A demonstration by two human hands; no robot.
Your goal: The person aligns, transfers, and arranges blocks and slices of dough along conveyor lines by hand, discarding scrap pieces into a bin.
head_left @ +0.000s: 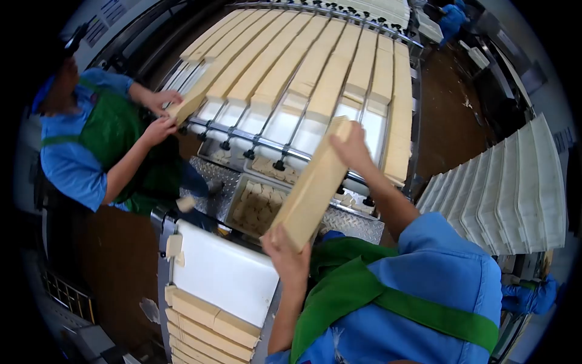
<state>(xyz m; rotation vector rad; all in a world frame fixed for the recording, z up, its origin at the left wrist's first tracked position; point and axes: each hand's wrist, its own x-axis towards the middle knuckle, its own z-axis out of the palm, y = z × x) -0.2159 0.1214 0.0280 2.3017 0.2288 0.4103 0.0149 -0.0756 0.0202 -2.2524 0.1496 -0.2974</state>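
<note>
A long pale-yellow slab (311,185), with a soft food-like look, is held in the air between my two hands, tilted across the gap between the two conveyors. My left hand (287,258) grips its near lower end. Around the upper far end wraps my right hand (354,148), next to the edge of the large conveyor. Rows of similar slabs (280,76) lie on that conveyor (303,131), separated by thin metal guide rods. Below, more slabs (212,318) lie side by side on a white belt (223,267).
A co-worker (103,142) in a green apron holds another slab (203,91) at the conveyor's left corner. Beneath the slab in my hands stands a bin (229,209) of pale scraps. Stacked white trays (494,188) stand at right. A small piece (185,204) is near the belt's corner.
</note>
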